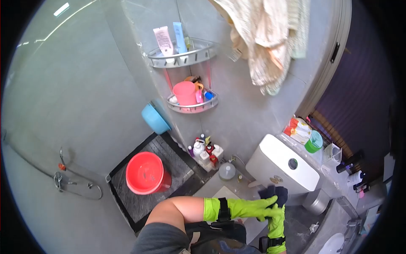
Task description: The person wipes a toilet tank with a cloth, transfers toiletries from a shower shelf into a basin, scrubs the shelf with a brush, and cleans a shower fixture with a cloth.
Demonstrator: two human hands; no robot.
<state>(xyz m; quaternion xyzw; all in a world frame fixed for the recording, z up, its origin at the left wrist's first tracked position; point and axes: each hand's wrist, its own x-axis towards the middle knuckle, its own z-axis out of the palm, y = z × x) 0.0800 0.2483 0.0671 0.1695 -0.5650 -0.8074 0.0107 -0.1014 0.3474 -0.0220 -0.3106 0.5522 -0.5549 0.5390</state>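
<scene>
Closely beside the white toilet tank (277,157), bunched dark cloth (278,193) tops the lime-gloved right hand (277,216), grip impossible to tell, with the lime-gloved left hand (263,208) reaching across, fingers spread.

No brand, number or sign can be read; any print on the pink tube (163,40), the blue tube (179,38) or the tank stickers (276,179) is too small to be made out.
</scene>
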